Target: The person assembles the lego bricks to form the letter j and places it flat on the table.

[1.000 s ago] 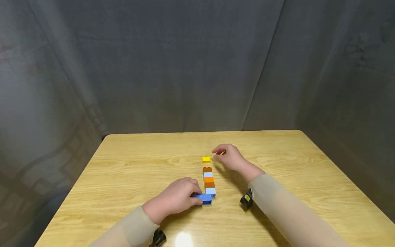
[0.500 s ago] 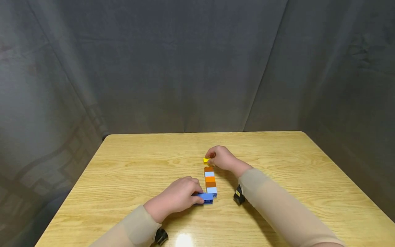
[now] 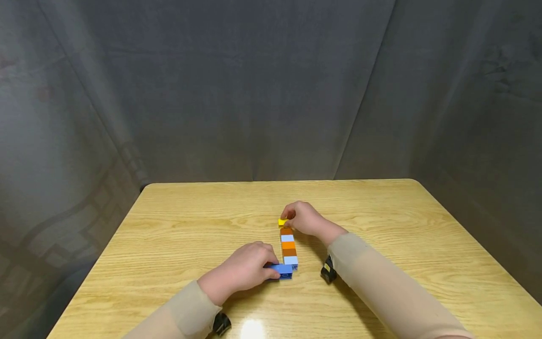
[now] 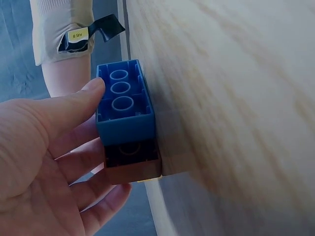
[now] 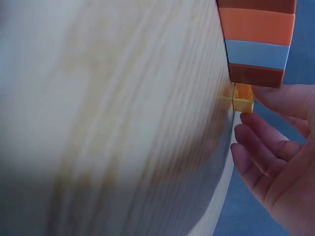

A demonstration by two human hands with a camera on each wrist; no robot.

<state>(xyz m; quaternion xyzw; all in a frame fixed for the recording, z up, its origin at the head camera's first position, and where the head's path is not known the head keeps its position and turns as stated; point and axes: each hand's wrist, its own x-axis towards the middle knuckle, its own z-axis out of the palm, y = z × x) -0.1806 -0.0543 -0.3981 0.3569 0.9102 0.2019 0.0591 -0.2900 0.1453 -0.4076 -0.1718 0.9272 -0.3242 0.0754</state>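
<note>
My left hand (image 3: 243,268) grips a blue toy building brick (image 3: 284,269), which lies on its side at the near end of a row of bricks (image 3: 289,245). The hollow underside of that blue brick faces the left wrist view, where a brown brick (image 4: 133,169) sits directly beyond it near my fingers. At the row's far end, my right hand (image 3: 306,219) pinches a small yellow brick (image 3: 282,222) between thumb and fingers. In the right wrist view, the yellow brick (image 5: 243,105) sits close to the brown end brick (image 5: 256,74); whether they touch I cannot tell.
The row shows brown, pale blue and orange bricks lying in line on the wooden table (image 3: 190,226). Grey curtains (image 3: 254,94) hang behind the table and at both sides. A black wrist device (image 3: 328,270) hangs under the right sleeve.
My right hand has moved left onto the yellow brick and taken hold of it. The yellow brick has shifted slightly nearer the row. My left hand stays on the blue brick.
</note>
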